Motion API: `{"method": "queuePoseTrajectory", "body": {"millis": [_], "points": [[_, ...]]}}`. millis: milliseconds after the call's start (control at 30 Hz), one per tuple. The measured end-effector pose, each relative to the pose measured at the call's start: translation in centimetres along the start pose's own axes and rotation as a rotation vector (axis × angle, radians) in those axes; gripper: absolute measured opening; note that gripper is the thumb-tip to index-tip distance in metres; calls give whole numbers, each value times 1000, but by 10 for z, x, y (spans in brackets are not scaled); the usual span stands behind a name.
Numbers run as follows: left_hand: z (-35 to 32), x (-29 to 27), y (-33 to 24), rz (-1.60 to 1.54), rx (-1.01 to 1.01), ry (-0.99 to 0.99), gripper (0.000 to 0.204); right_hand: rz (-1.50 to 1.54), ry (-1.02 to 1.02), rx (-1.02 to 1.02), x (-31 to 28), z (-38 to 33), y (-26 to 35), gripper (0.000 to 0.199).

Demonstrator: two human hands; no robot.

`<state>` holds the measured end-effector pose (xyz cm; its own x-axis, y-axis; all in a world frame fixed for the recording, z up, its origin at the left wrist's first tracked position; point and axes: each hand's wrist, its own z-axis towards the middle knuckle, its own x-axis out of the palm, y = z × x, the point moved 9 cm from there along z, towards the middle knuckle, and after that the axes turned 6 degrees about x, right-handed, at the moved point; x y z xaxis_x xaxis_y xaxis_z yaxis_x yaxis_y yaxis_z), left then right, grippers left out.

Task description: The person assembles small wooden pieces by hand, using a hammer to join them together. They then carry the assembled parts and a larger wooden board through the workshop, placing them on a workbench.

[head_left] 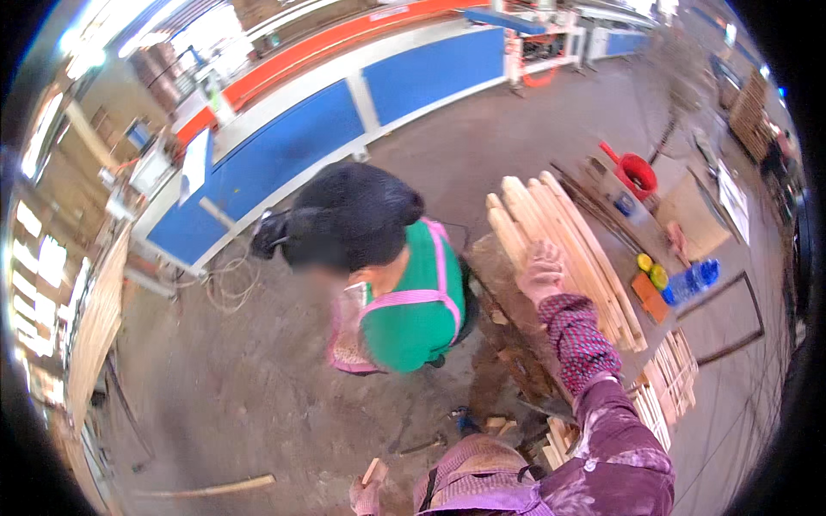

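My right hand (544, 272) reaches out over a bundle of long pale wooden strips (594, 267) on a workbench (497, 279). Its fingers are curled over the strips at the left side of the bundle, though blur softens their outline. Low in the picture, my left hand (366, 497) is closed round a short piece of wood (376, 470), beside my checked apron (482, 464). Shorter offcuts (559, 443) lie in a heap below the bench, close to my right forearm.
A co-worker in a green top (413, 327) bends just left of the bench. Beyond runs a long blue-panelled machine (430, 77). Right of the strips are a red bucket (637, 175), a blue-tinted bottle (691, 282) and stacked slats (671, 371). A wooden stick (215, 488) lies on the floor.
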<state>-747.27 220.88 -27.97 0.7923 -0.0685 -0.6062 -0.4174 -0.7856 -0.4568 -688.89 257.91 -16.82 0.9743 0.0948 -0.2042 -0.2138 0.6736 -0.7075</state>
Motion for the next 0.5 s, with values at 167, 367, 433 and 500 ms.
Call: {"method": "queuePoseTrajectory", "body": {"millis": [167, 367, 433, 500], "points": [[-31, -4, 39, -9, -98, -24, 55, -890, -652, -278, -94, 29, -33, 24], [-21, 14, 144, 99, -211, -16, 49, -36, -311, -205, -47, -29, -10, 12], [-41, 26, 170, -44, -276, -44, 50, 762, -15, -322, -56, -64, 8, 11], [-66, 21, 177, -100, -318, -75, 49, 1584, 466, -512, -74, -121, 25, 13]]}}
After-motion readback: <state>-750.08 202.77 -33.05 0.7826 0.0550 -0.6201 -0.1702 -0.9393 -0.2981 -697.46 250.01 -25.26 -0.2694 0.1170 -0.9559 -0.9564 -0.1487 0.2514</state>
